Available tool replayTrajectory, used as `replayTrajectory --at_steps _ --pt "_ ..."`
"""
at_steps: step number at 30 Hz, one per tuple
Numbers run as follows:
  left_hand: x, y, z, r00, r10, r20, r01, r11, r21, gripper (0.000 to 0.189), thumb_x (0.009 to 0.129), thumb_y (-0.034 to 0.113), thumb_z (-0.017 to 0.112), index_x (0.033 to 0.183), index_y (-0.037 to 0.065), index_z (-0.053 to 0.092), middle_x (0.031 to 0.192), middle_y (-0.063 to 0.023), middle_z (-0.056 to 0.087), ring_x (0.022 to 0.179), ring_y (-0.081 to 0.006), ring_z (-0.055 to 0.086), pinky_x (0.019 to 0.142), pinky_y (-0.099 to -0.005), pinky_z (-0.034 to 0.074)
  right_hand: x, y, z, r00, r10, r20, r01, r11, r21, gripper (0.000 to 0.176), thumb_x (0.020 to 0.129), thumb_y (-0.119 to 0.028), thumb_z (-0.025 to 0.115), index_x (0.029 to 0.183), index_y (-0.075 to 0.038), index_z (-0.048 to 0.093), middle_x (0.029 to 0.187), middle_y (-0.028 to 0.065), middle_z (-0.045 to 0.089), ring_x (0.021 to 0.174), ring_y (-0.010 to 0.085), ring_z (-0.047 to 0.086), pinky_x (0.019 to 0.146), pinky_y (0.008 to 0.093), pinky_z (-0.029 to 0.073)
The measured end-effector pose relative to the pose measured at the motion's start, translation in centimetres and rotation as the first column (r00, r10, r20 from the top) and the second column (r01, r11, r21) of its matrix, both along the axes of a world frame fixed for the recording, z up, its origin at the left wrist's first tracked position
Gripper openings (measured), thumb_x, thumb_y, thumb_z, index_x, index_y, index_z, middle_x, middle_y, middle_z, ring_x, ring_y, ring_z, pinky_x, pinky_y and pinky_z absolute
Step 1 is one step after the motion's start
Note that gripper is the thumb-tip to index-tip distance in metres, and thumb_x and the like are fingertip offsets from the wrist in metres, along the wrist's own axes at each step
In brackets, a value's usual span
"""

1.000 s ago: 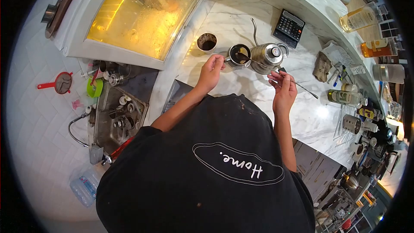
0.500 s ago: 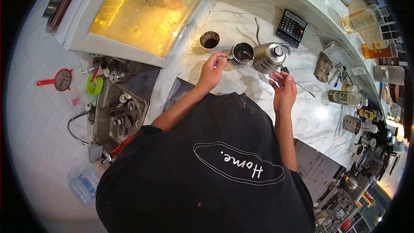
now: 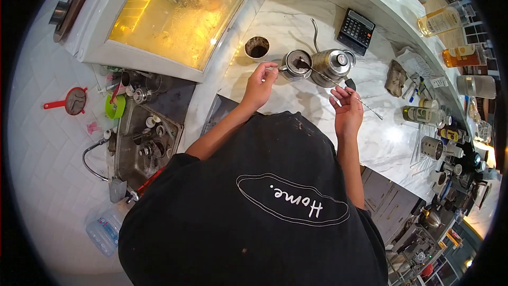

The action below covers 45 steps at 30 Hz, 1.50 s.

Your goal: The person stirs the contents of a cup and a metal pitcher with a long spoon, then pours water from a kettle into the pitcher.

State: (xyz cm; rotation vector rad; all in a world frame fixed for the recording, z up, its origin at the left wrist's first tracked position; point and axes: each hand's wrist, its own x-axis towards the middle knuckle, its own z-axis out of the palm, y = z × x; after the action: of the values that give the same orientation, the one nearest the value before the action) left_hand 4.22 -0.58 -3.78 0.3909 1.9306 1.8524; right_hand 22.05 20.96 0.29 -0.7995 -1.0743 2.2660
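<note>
Facing the marble worktop [image 3: 296, 5], we have the steel kettle [image 3: 324, 72] just beside the metal mug [image 3: 290, 76], our left hand [image 3: 261, 80] keeping its grip pinched on the handle [image 3: 282, 69], our right hand [image 3: 347, 110] clasping the thin spoon [image 3: 332, 80] at the mug's mouth.

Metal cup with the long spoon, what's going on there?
Someone in a black shirt stands at the counter. Their left hand is at the handle of the metal cup, and their right hand holds the long spoon. The spoon's dark end is at the cup's mouth; I can't tell how deep it goes. A kettle stands just right of the cup, and another cup with dark stuff inside stands to the left.
</note>
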Motion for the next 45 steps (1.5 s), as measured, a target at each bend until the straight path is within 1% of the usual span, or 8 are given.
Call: replayTrajectory --at_steps 3,10,13,22,25,28,32,45 --pt "-0.3 -0.1 0.1 1.0 -0.011 0.013 0.012 1.0 -0.011 0.025 0.102 0.022 0.062 0.122 0.006 0.063 0.087 -0.001 0.063 0.082 -0.0092 0.057 0.074 -0.0271 0.047 -0.2 -0.3 0.2 0.999 -0.05 0.022 0.05 0.999 -0.013 0.032 0.11 -0.028 0.044 0.118 0.0 0.055 0.115 0.0217 0.069 0.105 0.0313 0.07 0.088 0.0436 0.057" --pt "-0.8 -0.6 1.7 0.997 -0.079 -0.02 0.077 0.994 -0.082 0.027 0.101 0.024 0.063 0.122 0.008 0.063 0.084 -0.0013 0.063 0.081 -0.0107 0.057 0.075 -0.0296 0.048 -0.5 -1.4 0.4 0.993 -0.089 0.082 0.092 0.995 -0.041 0.033 0.11 -0.03 0.045 0.117 0.001 0.055 0.115 0.0219 0.069 0.105 0.0313 0.07 0.088 0.0439 0.057" --pt "-1.5 -0.8 1.9 0.986 -0.164 0.018 0.165 0.975 -0.15 0.029 0.103 0.023 0.059 0.127 0.006 0.06 0.094 -0.0053 0.067 0.094 -0.0135 0.063 0.087 -0.03 0.048 -0.3 -1.7 0.4 0.99 -0.121 0.079 0.125 0.991 -0.049 0.033 0.11 -0.03 0.045 0.117 0.001 0.054 0.115 0.0222 0.069 0.105 0.0314 0.069 0.088 0.0439 0.056" --pt "-2.4 -0.9 2.4 0.967 -0.255 0.006 0.251 0.947 -0.2 0.029 0.102 0.023 0.061 0.127 0.007 0.061 0.092 -0.0035 0.067 0.092 -0.0116 0.062 0.086 -0.0291 0.047 -0.7 -2.5 0.8 0.978 -0.181 0.103 0.188 0.98 -0.064 0.033 0.11 -0.031 0.044 0.116 0.0 0.054 0.112 0.0208 0.07 0.106 0.032 0.069 0.089 0.044 0.056" --pt "-2.8 -0.7 1.8 0.97 -0.244 -0.021 0.238 0.959 -0.153 0.03 0.099 0.026 0.065 0.122 0.007 0.063 0.09 -0.0042 0.067 0.086 -0.0141 0.06 0.079 -0.0313 0.051 -0.5 -2.4 0.6 0.98 -0.178 0.091 0.184 0.981 -0.06 0.032 0.11 -0.032 0.046 0.115 -0.002 0.057 0.112 0.0184 0.071 0.107 0.0315 0.069 0.09 0.0455 0.056" --pt "-3.0 -0.8 1.8 0.955 -0.295 -0.003 0.29 0.94 -0.181 0.03 0.102 0.022 0.062 0.127 0.006 0.06 0.092 -0.0038 0.067 0.092 -0.0119 0.062 0.086 -0.0295 0.047 -0.5 -2.4 0.8 0.975 -0.197 0.107 0.204 0.977 -0.059 0.032 0.11 -0.032 0.046 0.115 -0.002 0.057 0.11 0.0176 0.071 0.106 0.0309 0.069 0.089 0.0456 0.056" --pt "-2.8 -0.9 1.1 0.947 -0.32 0.008 0.317 0.932 -0.174 0.031 0.102 0.021 0.062 0.128 0.005 0.059 0.096 -0.0031 0.065 0.094 -0.0121 0.062 0.086 -0.0297 0.048 -0.3 -2.8 1.4 0.973 -0.198 0.121 0.206 0.977 -0.059 0.033 0.11 -0.033 0.046 0.115 -0.002 0.056 0.11 0.0171 0.071 0.106 0.0298 0.069 0.089 0.0455 0.055" --pt "-2.5 -0.6 2.2 0.963 -0.27 0.014 0.27 0.954 -0.133 0.03 0.1 0.019 0.064 0.127 0.007 0.058 0.093 0.0001 0.061 0.088 -0.01 0.057 0.082 -0.0285 0.047 -0.3 -2.8 3.5 0.968 -0.223 0.117 0.229 0.973 -0.041 0.032 0.11 -0.03 0.045 0.117 0.0 0.053 0.109 0.02 0.07 0.103 0.0319 0.07 0.085 0.0439 0.057"
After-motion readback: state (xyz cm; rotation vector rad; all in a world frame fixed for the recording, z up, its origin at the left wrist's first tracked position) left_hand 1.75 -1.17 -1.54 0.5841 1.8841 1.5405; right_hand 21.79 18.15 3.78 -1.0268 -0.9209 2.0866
